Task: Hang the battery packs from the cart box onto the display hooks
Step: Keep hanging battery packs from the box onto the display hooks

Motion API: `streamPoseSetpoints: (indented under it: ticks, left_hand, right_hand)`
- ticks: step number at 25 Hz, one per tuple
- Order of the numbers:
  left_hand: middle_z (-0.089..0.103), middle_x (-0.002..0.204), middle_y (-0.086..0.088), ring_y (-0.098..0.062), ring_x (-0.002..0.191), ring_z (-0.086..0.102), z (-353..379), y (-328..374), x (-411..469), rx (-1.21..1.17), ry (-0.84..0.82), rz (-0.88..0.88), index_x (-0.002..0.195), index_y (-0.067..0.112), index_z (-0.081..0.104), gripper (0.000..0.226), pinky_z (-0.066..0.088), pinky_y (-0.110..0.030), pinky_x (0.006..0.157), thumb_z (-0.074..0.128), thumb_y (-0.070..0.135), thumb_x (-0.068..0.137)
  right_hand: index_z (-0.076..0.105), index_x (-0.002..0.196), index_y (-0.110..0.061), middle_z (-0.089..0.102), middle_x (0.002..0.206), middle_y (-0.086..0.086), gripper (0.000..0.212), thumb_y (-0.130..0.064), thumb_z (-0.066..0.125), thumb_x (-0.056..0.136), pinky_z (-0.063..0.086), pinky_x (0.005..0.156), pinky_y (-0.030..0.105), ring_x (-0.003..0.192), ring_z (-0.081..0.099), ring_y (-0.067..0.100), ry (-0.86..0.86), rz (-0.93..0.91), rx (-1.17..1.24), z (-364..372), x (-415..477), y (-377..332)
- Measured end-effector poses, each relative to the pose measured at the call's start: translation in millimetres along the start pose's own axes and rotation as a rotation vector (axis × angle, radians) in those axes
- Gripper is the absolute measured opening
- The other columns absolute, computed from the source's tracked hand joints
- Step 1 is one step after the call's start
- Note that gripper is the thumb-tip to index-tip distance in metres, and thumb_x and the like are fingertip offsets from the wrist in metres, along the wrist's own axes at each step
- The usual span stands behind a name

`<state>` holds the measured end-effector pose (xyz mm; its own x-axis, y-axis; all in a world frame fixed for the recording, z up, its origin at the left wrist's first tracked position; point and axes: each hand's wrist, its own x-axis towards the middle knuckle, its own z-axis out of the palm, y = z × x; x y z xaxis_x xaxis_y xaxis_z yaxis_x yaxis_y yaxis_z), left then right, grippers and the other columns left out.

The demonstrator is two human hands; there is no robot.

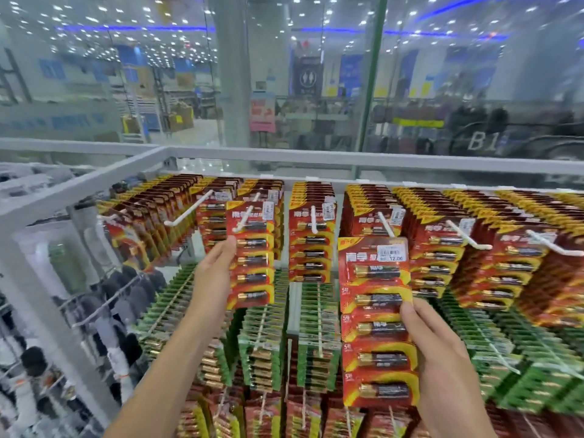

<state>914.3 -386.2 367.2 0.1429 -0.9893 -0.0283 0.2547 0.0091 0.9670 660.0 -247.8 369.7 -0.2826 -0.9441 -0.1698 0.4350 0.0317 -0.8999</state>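
Our left hand is raised at the display, fingers pinching the left edge of a red battery pack that stands upright just right of the hand; the pack's top sits at a white hook, and we cannot tell if the hook is through its hole. Our right hand is lower and nearer, fingers and thumb curled on the right edge of a second red pack, a long card with five batteries and a white price sticker near its top. That pack is upright, left of the hand, held in front of the display with its top edge just below another white hook tip, touching or not we cannot tell. Behind both packs the top row of hooks is loaded with more red packs across the whole width. Below them hang green packs, and under those another row of red ones. A white frame rail runs along the top and left of the display. Left of it, dark socks hang on a neighbouring rack. Beyond is a glass wall with a blurred store behind.
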Motion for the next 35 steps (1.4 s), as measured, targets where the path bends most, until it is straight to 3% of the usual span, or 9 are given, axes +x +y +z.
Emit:
streamPoseSetpoints:
  ticks: [3, 8, 11, 16, 23, 25, 28, 32, 35]
  left_hand:
    - [0.078, 0.108, -0.016, -0.037, 0.092, 0.077, 9, -1, 35, 0.010, 0.020, 0.016, 0.114, 0.019, 0.072, 0.027, 0.060, -0.060, 0.087, 0.052, 0.036, 0.108]
    - [0.080, 0.100, -0.009, -0.032, 0.089, 0.078, 17, -5, 63, 0.016, 0.055, 0.046, 0.120, 0.020, 0.072, 0.027, 0.063, -0.053, 0.083, 0.052, 0.034, 0.108]
    - [0.081, 0.100, -0.006, -0.029, 0.090, 0.079, 19, -10, 70, -0.009, 0.076, 0.037, 0.119, 0.022, 0.072, 0.023, 0.063, -0.048, 0.081, 0.056, 0.033, 0.106]
    - [0.077, 0.116, 0.000, -0.030, 0.112, 0.071, 12, -23, 85, 0.007, 0.100, 0.044, 0.113, 0.038, 0.076, 0.030, 0.054, -0.059, 0.099, 0.069, 0.054, 0.089]
    - [0.076, 0.119, 0.002, -0.029, 0.114, 0.070, 8, -28, 88, 0.009, 0.081, 0.051, 0.117, 0.040, 0.074, 0.045, 0.055, -0.058, 0.098, 0.071, 0.064, 0.079]
    - [0.077, 0.116, 0.000, -0.029, 0.110, 0.072, 8, -27, 90, 0.010, 0.095, 0.041, 0.118, 0.038, 0.073, 0.039, 0.056, -0.058, 0.097, 0.071, 0.059, 0.086]
    - [0.079, 0.109, -0.004, -0.028, 0.102, 0.075, 13, -25, 87, 0.001, 0.115, 0.043, 0.122, 0.030, 0.072, 0.029, 0.060, -0.051, 0.091, 0.067, 0.046, 0.097]
    - [0.068, 0.095, -0.005, -0.028, 0.086, 0.061, 12, -28, 92, -0.004, 0.120, 0.051, 0.109, 0.033, 0.075, 0.018, 0.050, -0.047, 0.079, 0.071, 0.045, 0.096]
    - [0.059, 0.093, -0.008, -0.028, 0.086, 0.053, 8, -26, 92, 0.033, 0.137, 0.091, 0.101, 0.034, 0.076, 0.010, 0.043, -0.048, 0.076, 0.072, 0.042, 0.095]
  right_hand:
    - [0.071, 0.122, -0.027, 0.075, 0.121, 0.000, 0.053, -0.042, 0.075, 0.071, 0.054, 0.094, 0.052, 0.109, 0.072, 0.031, 0.056, -0.072, 0.010, -8, -5, -10]
    - [0.076, 0.104, -0.027, 0.079, 0.105, 0.005, 0.021, -0.034, 0.062, 0.090, 0.057, 0.082, 0.049, 0.089, 0.077, 0.030, 0.077, -0.075, -0.027, -8, -13, -19]
    - [0.074, 0.108, -0.028, 0.078, 0.113, 0.002, 0.029, -0.039, 0.067, 0.082, 0.056, 0.092, 0.055, 0.100, 0.075, 0.031, 0.120, -0.085, -0.030, -11, -8, -17]
    - [0.067, 0.130, -0.032, 0.073, 0.125, -0.004, 0.071, -0.057, 0.078, 0.064, 0.052, 0.101, 0.057, 0.117, 0.069, 0.029, 0.116, -0.106, -0.053, -14, 5, -14]
    - [0.074, 0.109, -0.029, 0.075, 0.121, 0.002, 0.041, -0.043, 0.073, 0.071, 0.052, 0.101, 0.058, 0.112, 0.070, 0.032, 0.084, -0.079, -0.032, -18, 9, -12]
    - [0.073, 0.107, -0.030, 0.074, 0.122, 0.002, 0.034, -0.041, 0.072, 0.075, 0.053, 0.100, 0.058, 0.110, 0.071, 0.032, 0.098, -0.080, -0.028, -18, 12, -12]
    - [0.071, 0.099, -0.033, 0.079, 0.104, -0.003, 0.011, -0.039, 0.067, 0.090, 0.058, 0.085, 0.049, 0.091, 0.077, 0.022, 0.107, -0.106, -0.095, -13, 24, -14]
    - [0.074, 0.108, -0.019, 0.080, 0.093, 0.005, 0.025, -0.032, 0.053, 0.105, 0.061, 0.075, 0.046, 0.081, 0.078, 0.029, 0.069, -0.135, -0.201, 0, 58, -19]
    - [0.072, 0.104, -0.019, 0.079, 0.083, -0.008, 0.026, -0.033, 0.050, 0.106, 0.059, 0.059, 0.028, 0.073, 0.076, 0.011, 0.085, -0.198, -0.288, 3, 83, -17]
